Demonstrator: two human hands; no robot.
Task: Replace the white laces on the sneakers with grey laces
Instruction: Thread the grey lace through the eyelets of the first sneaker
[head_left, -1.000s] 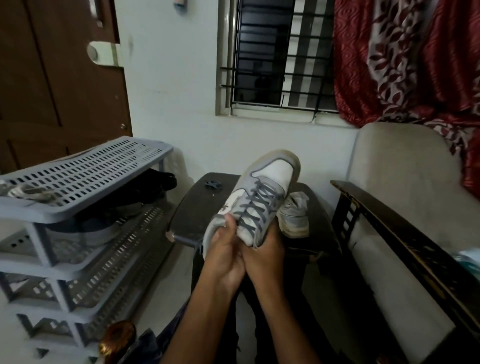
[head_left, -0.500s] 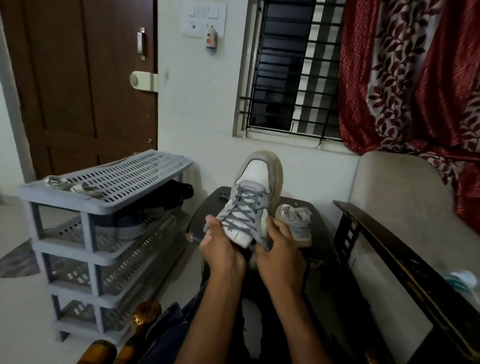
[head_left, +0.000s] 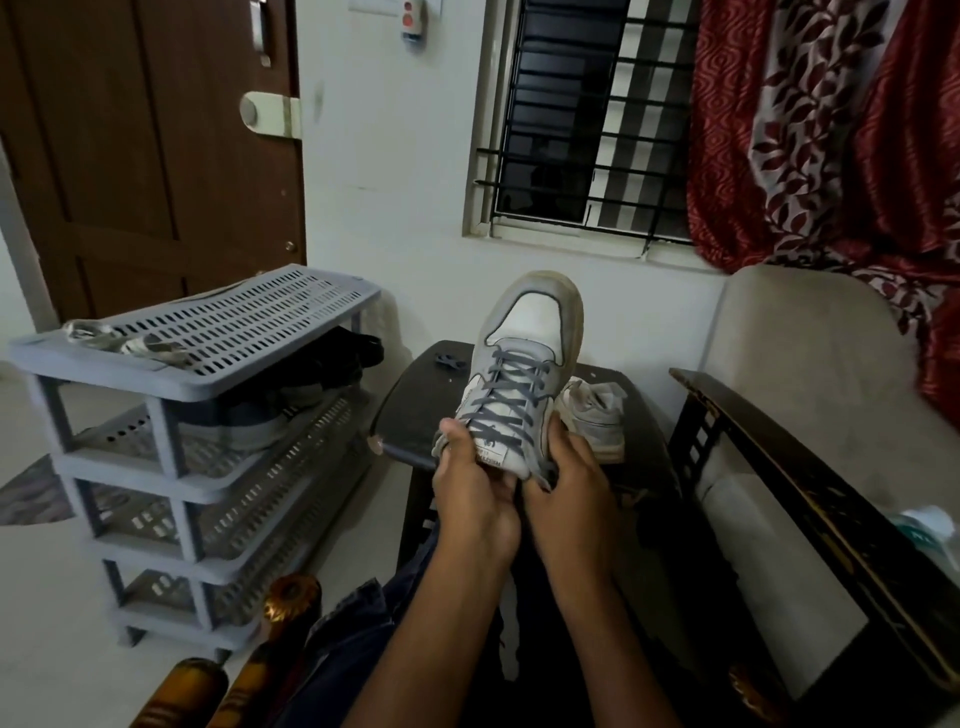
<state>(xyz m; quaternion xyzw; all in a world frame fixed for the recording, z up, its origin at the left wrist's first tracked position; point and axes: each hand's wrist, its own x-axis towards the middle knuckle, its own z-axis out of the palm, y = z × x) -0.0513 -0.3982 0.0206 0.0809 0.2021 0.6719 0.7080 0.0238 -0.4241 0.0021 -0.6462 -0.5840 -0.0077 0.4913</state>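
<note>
In the head view, a sneaker (head_left: 524, 374) stands toe-up in the centre of the frame, held over a dark table (head_left: 415, 405). A grey lace (head_left: 506, 402) already criss-crosses its eyelets from the toe end down to the tongue, so the threading on this shoe looks done or nearly so. The left hand (head_left: 475, 493) curls round the left side of the collar, thumb lying against the tongue label. The right hand (head_left: 569, 493) wraps the right side, fingers bent round the collar, and a lace end seems to trail by its thumb; whether either hand actually pinches that end I cannot tell.

Just right of the held shoe, a second sneaker (head_left: 592, 421) lies on the table, partly hidden. Its lacing is too small and too covered to judge, so it may be the work left.

In the left of the frame, pale laces (head_left: 119, 340) lie loose on the top shelf of a grey plastic shoe rack (head_left: 249, 322), likely the white ones pulled out. What remains on the held shoe, I'd say, is tightening and tying.
</note>
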